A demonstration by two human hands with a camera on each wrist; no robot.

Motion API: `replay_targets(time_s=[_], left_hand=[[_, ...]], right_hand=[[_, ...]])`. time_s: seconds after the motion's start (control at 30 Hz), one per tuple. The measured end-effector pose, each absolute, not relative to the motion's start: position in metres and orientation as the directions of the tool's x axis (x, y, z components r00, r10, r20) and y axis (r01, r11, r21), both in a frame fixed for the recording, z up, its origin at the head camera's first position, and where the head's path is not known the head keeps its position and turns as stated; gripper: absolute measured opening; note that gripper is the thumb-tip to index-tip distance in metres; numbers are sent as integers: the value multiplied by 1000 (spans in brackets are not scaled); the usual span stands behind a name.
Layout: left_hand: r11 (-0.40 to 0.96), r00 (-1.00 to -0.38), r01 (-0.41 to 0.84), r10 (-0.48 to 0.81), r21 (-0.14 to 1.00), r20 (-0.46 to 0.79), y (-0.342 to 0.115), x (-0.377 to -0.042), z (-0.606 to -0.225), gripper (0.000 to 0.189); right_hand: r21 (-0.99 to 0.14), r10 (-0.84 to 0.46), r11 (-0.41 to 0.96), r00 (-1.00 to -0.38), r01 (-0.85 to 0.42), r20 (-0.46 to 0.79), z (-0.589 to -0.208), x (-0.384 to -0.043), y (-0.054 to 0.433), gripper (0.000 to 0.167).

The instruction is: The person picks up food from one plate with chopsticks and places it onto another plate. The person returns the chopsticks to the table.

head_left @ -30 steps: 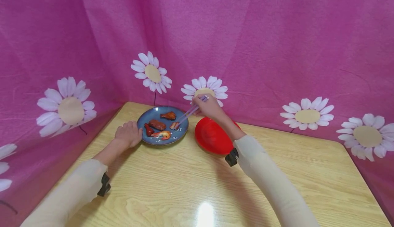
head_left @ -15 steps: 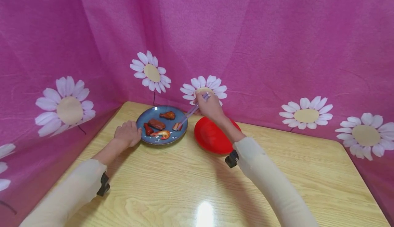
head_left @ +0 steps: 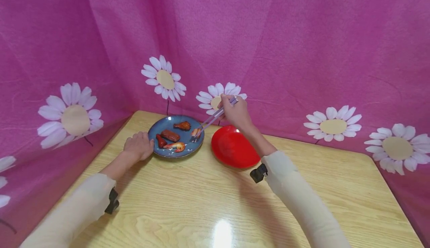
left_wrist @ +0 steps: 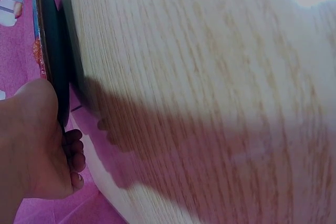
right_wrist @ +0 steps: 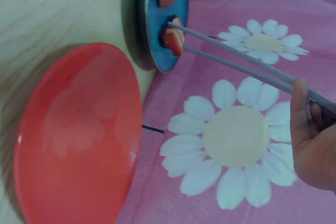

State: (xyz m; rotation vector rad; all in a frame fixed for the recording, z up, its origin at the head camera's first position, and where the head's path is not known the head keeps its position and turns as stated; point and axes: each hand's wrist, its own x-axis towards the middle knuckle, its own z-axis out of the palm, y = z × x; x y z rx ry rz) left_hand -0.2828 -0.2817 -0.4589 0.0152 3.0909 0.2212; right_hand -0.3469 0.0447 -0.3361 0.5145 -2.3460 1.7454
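My left hand (head_left: 138,146) grips the near-left rim of a blue plate (head_left: 159,128), thumb at the top edge and fingers curled beneath in the left wrist view. My right hand (head_left: 237,114) holds a pair of purple chopsticks (head_left: 215,117). Their tips pinch a small striped piece of meat (right_wrist: 174,39) over the plate's right side, seemingly just raised from it. Also on the plate lie a drumstick (head_left: 182,125), a brown slab of meat (head_left: 170,135), a dark red piece (head_left: 161,141) and a shrimp (head_left: 175,146).
A red plate (head_left: 231,149) stands on the wooden table (head_left: 188,195) right of the blue one, below my right forearm. A pink curtain (head_left: 285,53) with daisy prints hangs behind the table and along its left side.
The chopsticks have closed on the striped meat and shifted it slightly up and to the right. My right hand has moved up and right; the left hand stays on the rim.
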Motion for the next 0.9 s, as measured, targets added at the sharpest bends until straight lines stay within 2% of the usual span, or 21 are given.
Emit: replay_targets(time_s=[0.5,0.9], left_hand=[[991,-1000,5,9,135,-29,-283,-284,-460,45],[988,-1000,15,18,151,-19,-283,-284,-461,44]], right_hand=[[-869,-134,341,-934,-358,332,-321,-346,87,43],[-797,-111,501,-939,-337,327,-332,-350,117,44]])
